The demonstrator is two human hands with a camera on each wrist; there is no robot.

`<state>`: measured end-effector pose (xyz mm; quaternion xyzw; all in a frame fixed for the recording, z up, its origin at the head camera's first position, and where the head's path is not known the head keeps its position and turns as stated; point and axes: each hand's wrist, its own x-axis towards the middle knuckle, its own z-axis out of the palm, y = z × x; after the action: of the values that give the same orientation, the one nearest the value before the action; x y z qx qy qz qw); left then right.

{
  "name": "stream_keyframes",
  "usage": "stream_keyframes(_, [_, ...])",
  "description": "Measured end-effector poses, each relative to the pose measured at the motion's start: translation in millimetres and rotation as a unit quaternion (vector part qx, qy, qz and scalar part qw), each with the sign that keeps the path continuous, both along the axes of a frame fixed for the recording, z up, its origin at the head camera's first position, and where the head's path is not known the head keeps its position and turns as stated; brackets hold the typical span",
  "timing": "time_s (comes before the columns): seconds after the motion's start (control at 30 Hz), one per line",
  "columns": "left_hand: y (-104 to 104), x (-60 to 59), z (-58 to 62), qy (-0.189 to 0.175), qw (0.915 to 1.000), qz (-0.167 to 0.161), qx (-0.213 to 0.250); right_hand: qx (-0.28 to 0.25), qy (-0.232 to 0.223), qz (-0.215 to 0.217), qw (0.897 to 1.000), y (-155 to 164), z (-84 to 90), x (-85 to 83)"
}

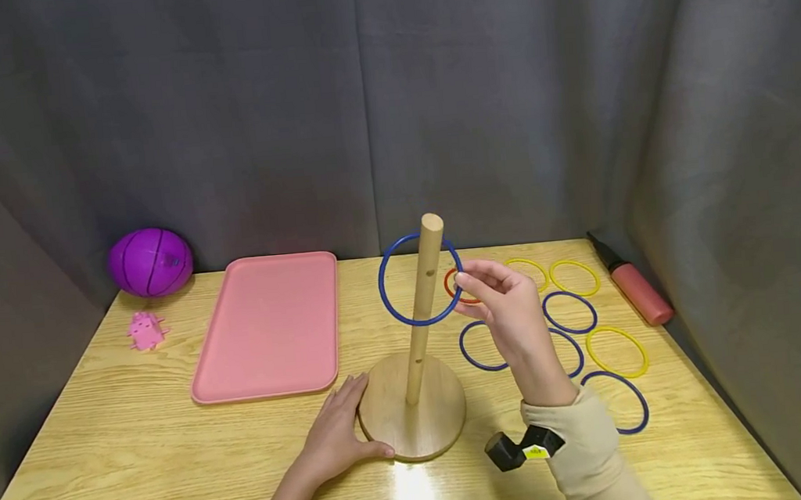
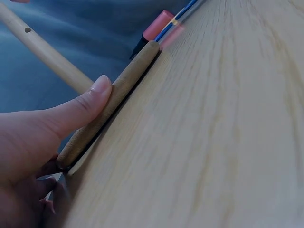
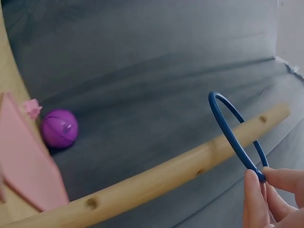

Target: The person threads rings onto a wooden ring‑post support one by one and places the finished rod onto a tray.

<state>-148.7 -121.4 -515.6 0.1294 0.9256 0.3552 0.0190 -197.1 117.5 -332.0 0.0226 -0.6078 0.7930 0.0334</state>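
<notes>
A wooden ring-toss stand has a pale post (image 1: 421,295) rising from a round base (image 1: 415,429). My right hand (image 1: 511,312) pinches a blue ring (image 1: 389,306) by its right side. The ring is around the upper post, held clear of the base; in the right wrist view, the post (image 3: 142,187) passes through the ring (image 3: 223,126). My left hand (image 1: 337,435) rests against the base's left edge, fingers extended and thumb on the near rim. The left wrist view shows that thumb (image 2: 90,102) touching the edge of the base (image 2: 123,85).
Blue rings (image 1: 569,313) and yellow rings (image 1: 616,352) lie right of the stand, with a red ring (image 1: 448,285) partly behind my hand. A pink tray (image 1: 268,323), purple ball (image 1: 150,262) and small pink toy (image 1: 145,330) are left. A pink-and-black hand pump (image 1: 636,286) lies far right.
</notes>
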Motion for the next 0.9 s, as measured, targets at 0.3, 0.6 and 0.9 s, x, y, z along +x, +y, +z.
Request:
stream_keyframes(0.3, [-7,-1.1,0.0,-0.016,0.9988,-0.010,0.046,0.082,-0.062,0.039,0.994,1,-42.1,-5.4])
stream_keyframes(0.6, [-17,-10.5,3.2,-0.036,0.9930,-0.070,0.089,0.159,-0.074,0.095,0.980,6,-87.2,-15.5])
stream_keyframes(0.9, [-21,-16.8,2.4,-0.040,0.9925,-0.093,0.068,0.277,-0.056,0.125,0.951,6,-127.8,-24.2])
